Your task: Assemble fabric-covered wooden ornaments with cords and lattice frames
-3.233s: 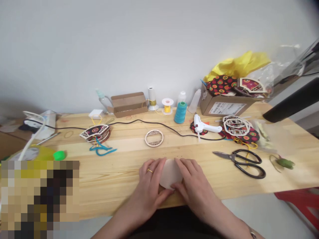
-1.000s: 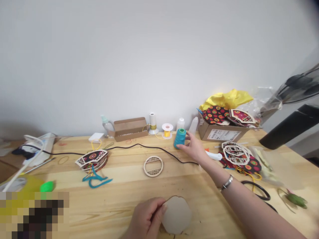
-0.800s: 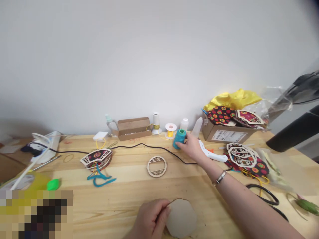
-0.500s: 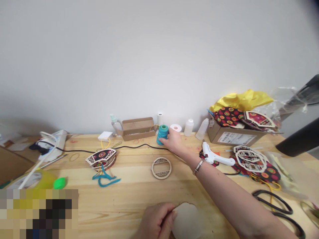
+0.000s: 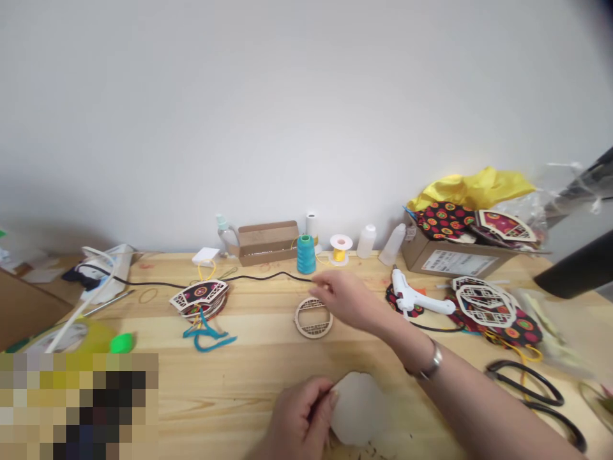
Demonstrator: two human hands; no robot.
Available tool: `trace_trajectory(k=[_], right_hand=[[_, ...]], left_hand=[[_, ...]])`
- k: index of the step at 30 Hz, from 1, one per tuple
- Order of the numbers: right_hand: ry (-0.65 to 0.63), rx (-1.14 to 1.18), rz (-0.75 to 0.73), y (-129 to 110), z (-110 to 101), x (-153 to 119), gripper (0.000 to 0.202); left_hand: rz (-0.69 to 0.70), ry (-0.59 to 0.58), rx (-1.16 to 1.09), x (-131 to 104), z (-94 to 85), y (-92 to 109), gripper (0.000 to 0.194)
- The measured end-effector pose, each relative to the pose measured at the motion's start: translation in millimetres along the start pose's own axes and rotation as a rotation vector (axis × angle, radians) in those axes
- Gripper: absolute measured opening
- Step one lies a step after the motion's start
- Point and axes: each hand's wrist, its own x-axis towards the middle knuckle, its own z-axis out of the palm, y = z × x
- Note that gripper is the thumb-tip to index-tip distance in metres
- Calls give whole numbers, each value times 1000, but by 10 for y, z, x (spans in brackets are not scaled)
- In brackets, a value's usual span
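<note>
My left hand [image 5: 306, 415], at the near edge, pinches the rim of a flat pale piece with a scalloped outline [image 5: 357, 409]. My right hand [image 5: 345, 297] hovers over the table with its fingers drawn together; whatever may be between them is hidden. Just under its fingertips lies a round wooden lattice frame [image 5: 313, 317], partly covered by the hand. Beyond the fingers a cone of teal thread [image 5: 306, 255] stands upright, apart from the hand. Beside the cone is a white spool with yellow cord [image 5: 340, 254].
A white glue gun [image 5: 419, 299] lies on the right, near black-handled scissors [image 5: 531, 390] and patterned fabric pieces with lattice frames [image 5: 486, 303]. Behind them stands a filled cardboard box [image 5: 460, 262]. A fan-shaped piece [image 5: 201, 297] with teal cord lies left. A black cable [image 5: 268, 276] crosses the back.
My right hand has let go of the teal thread cone and come back toward me, over the round frame. The cone stays standing. My left hand keeps its hold on the pale piece.
</note>
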Motion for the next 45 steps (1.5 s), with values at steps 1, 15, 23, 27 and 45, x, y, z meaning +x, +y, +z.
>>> trace_trajectory(k=[1, 15, 23, 27, 45], right_hand=[[-95, 28, -24, -19, -51, -184, 28], [-37, 339, 388, 384, -93, -1414, 20], [-20, 217, 440, 612, -12, -1492, 23], [16, 159, 436, 650, 62, -1485, 30], [364, -62, 160, 604, -6, -1445, 15]], left_hand=[[-61, 16, -73, 5, -2, 14, 32], [-174, -56, 76, 262, -10, 366, 34], [47, 209, 771, 533, -314, 169, 38], [116, 94, 959, 658, -352, 190, 25], [357, 158, 824, 874, -483, -250, 13]])
